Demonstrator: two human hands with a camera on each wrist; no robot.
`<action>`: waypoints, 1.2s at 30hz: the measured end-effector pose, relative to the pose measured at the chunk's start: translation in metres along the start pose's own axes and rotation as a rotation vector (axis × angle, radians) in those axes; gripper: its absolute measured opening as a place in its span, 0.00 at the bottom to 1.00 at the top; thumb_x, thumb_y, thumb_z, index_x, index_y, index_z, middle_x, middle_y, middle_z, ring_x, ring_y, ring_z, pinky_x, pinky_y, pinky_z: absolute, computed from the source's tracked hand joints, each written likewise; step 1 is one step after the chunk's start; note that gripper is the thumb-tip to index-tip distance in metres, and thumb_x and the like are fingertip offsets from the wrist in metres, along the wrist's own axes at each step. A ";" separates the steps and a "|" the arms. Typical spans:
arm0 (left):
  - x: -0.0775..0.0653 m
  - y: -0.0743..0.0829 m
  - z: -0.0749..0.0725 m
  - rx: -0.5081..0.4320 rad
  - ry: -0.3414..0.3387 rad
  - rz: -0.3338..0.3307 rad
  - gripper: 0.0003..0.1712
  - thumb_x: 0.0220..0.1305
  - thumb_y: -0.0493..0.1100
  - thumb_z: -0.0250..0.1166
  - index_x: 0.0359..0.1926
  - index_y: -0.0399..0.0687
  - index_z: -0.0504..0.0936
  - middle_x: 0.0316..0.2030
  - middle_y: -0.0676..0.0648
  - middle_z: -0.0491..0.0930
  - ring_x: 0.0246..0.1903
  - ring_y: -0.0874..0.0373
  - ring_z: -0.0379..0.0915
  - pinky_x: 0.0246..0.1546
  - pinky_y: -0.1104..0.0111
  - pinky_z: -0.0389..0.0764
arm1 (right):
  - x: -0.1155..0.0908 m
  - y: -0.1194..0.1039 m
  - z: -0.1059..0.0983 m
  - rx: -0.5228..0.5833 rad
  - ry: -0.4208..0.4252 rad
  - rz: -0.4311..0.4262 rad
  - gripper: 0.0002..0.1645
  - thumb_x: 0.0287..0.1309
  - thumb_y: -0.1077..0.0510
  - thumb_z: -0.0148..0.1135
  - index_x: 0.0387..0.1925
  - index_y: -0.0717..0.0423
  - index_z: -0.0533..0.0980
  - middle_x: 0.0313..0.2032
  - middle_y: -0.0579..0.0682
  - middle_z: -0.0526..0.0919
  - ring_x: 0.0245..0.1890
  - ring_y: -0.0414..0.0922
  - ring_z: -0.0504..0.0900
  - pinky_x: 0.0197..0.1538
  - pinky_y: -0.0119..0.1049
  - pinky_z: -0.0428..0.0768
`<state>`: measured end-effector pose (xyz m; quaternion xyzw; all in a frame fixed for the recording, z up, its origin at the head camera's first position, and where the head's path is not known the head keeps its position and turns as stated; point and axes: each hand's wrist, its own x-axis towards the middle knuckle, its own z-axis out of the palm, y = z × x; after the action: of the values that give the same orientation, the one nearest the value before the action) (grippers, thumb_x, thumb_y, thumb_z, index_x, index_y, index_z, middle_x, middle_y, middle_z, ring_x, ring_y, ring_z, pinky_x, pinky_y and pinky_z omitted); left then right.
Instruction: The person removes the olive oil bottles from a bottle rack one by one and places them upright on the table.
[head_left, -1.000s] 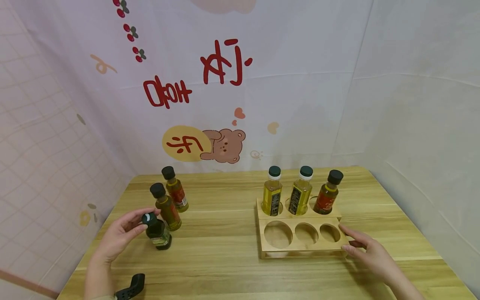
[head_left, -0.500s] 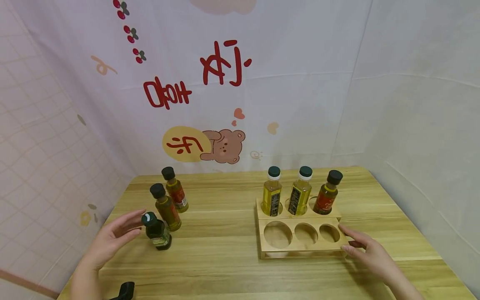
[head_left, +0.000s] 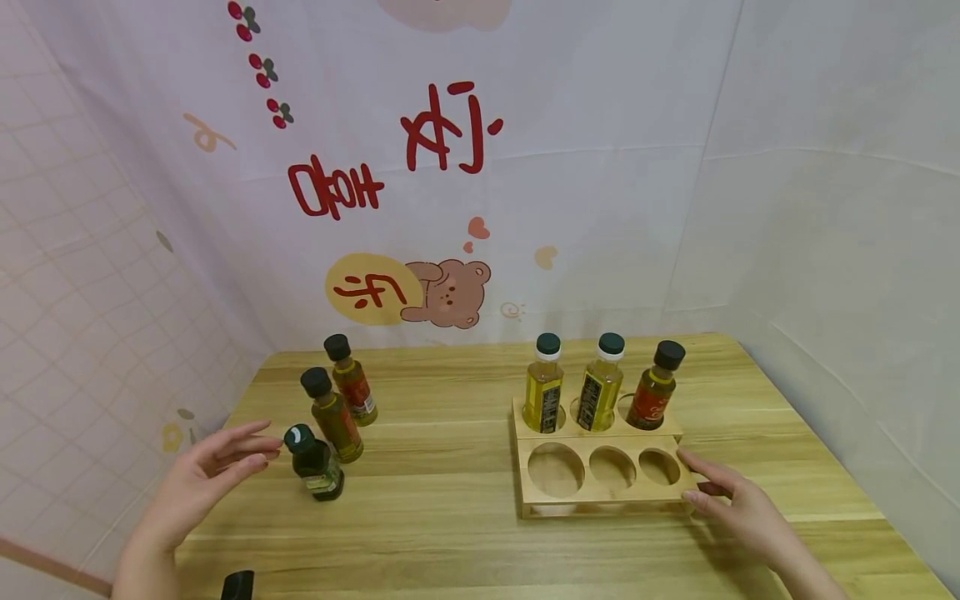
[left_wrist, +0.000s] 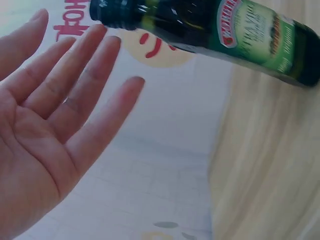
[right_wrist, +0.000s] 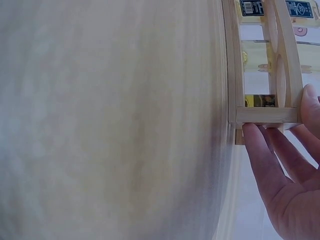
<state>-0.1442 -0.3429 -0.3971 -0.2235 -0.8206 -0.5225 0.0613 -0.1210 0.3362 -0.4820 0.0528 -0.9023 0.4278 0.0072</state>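
Observation:
My left hand [head_left: 198, 479] is beside a dark green oil bottle [head_left: 317, 467] on the left of the table, fingers extended and holding nothing. A narrow gap separates it from the green cap. In the left wrist view the palm and fingers [left_wrist: 55, 115] are spread near the bottle's neck. At the right, my right hand [head_left: 738, 508] holds the end of a two-step wooden bottle rack [head_left: 611, 496]. In the right wrist view its thumb [right_wrist: 311, 107] lies on one side of the rack's end, with fingers against the other part.
Two yellow oil bottles [head_left: 544, 392] and a red-labelled bottle [head_left: 651, 392] stand in the rack's back row. Three round holes show in its front row. Behind the green bottle stand two dark-capped bottles [head_left: 337, 421]. A printed cloth [head_left: 600, 208] hangs beyond the table.
My left hand has let go of the green bottle's cap and drawn back to the left. The bottle stays upright in place. The right hand and rack have not moved.

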 end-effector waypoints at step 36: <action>0.079 0.039 0.106 -0.092 -0.106 0.148 0.24 0.66 0.29 0.64 0.62 0.40 0.76 0.45 0.40 0.84 0.43 0.55 0.83 0.39 0.66 0.83 | 0.000 0.000 0.000 0.001 -0.005 0.014 0.37 0.63 0.56 0.66 0.70 0.62 0.66 0.66 0.68 0.68 0.45 0.28 0.75 0.40 0.32 0.82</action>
<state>-0.1838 -0.2111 -0.3859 -0.3134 -0.7790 -0.5411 0.0457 -0.1206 0.3363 -0.4820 0.0476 -0.9024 0.4282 0.0017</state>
